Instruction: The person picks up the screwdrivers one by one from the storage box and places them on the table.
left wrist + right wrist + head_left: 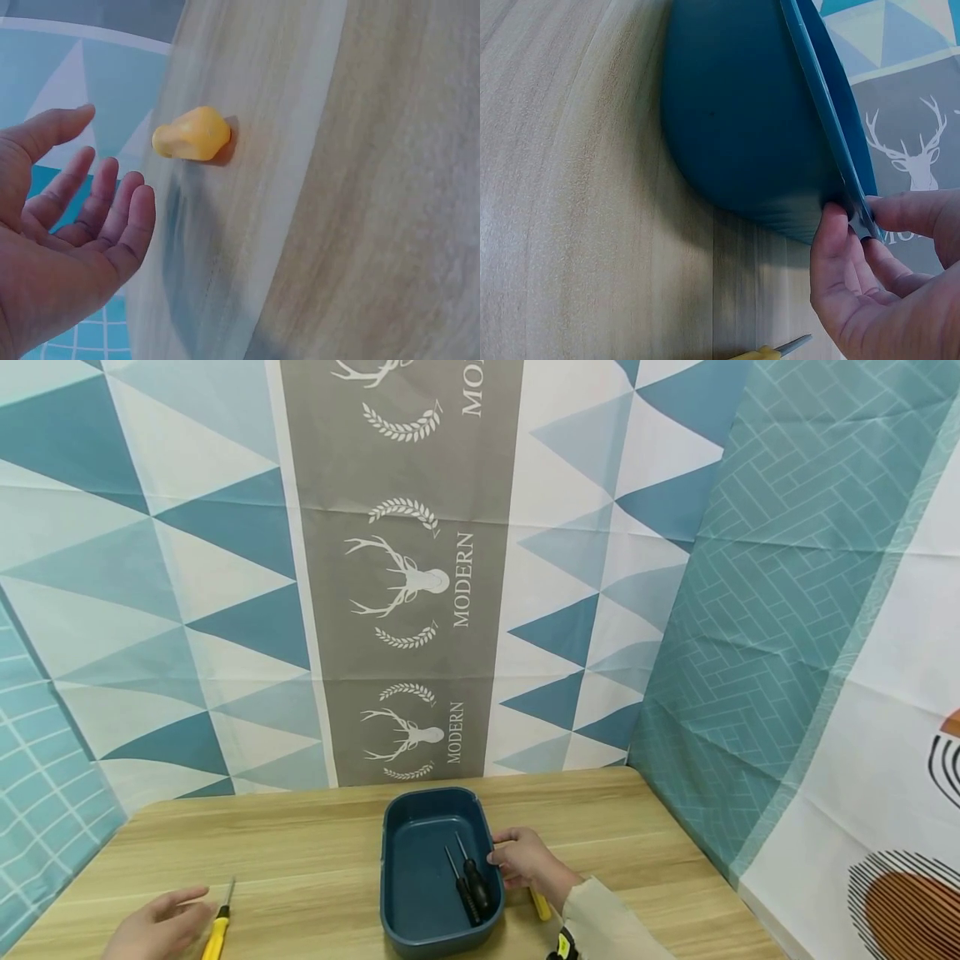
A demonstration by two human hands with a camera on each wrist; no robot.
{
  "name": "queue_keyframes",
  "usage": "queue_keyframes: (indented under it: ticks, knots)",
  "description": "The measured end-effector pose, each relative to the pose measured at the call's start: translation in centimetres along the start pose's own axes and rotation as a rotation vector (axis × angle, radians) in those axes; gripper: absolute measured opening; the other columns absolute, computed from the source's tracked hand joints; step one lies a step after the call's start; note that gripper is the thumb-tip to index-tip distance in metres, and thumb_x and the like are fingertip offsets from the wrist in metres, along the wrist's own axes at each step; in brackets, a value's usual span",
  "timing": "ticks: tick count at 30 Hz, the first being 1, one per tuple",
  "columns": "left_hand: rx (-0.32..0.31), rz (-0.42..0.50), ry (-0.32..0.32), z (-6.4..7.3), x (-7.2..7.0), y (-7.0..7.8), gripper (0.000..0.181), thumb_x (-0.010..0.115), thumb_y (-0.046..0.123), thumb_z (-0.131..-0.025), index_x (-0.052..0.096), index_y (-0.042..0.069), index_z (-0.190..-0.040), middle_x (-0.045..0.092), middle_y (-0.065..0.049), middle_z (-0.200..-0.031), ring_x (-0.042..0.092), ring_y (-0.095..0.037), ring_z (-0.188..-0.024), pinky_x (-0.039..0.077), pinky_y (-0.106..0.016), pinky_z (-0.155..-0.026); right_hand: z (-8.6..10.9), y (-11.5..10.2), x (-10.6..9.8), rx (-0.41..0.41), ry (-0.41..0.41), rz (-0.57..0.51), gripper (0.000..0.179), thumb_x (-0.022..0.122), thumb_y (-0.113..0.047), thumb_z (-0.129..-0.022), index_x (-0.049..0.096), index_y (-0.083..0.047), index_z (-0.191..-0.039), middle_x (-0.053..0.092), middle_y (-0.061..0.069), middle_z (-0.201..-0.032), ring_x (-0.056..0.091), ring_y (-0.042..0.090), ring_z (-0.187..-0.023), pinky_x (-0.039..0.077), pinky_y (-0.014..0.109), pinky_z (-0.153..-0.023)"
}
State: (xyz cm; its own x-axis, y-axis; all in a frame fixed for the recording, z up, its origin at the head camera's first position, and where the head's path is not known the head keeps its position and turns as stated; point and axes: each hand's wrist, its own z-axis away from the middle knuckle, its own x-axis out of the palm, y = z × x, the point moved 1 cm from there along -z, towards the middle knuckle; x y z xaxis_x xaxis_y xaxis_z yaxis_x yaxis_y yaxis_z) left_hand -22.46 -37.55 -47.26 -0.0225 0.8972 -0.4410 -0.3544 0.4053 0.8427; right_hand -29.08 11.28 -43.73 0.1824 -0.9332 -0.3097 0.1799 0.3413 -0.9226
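Observation:
A dark blue rectangular bin (417,893) stands on the wooden table, with two black-handled screwdrivers (474,885) lying inside it. My right hand (525,860) pinches the bin's right rim; in the right wrist view the thumb and fingers of that hand (889,281) lie on either side of the rim. At the left, a yellow-handled screwdriver (217,933) lies on the table with its tip pointing away. Just left of it is my left hand (163,927), holding nothing. The left wrist view shows its fingers (112,214) loosely bent, apart from the yellow handle (196,135).
Another yellow-handled tool (540,903) lies right of the bin, partly hidden by the right arm. A black-and-yellow item (562,946) sits at the bottom edge beside the sleeve. Patterned cloth (405,610) hangs behind the table (315,835) and along its sides.

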Motion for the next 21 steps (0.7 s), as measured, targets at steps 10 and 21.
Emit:
queue_keyframes:
  ticks: [10,21]
  knots:
    - [0.067,-0.032,0.059,0.5,0.9,1.8,0.088,0.065,0.052,-0.081,0.035,-0.009,-0.137,0.060,-0.027,-0.115,0.066,-0.023,-0.089,0.055,-0.040,-0.075,0.0,0.0,0.0,-0.004,-0.002,0.002,0.034,0.062,-0.005,-0.084,0.054,0.000,-0.117,0.062,0.010,-0.091,0.059,0.020,-0.073,0.052,0.030,-0.057]
    - [0.105,-0.114,0.061,1.4,1.3,3.2,0.090,0.059,0.059,-0.082,0.035,-0.005,-0.139,0.058,-0.022,-0.123,0.062,-0.023,-0.099,0.053,-0.040,-0.078,0.2,0.1,0.0,-0.033,-0.015,-0.016,0.037,0.061,-0.004,-0.084,0.053,0.003,-0.119,0.062,0.009,-0.088,0.059,0.018,-0.069,0.050,0.027,-0.054]
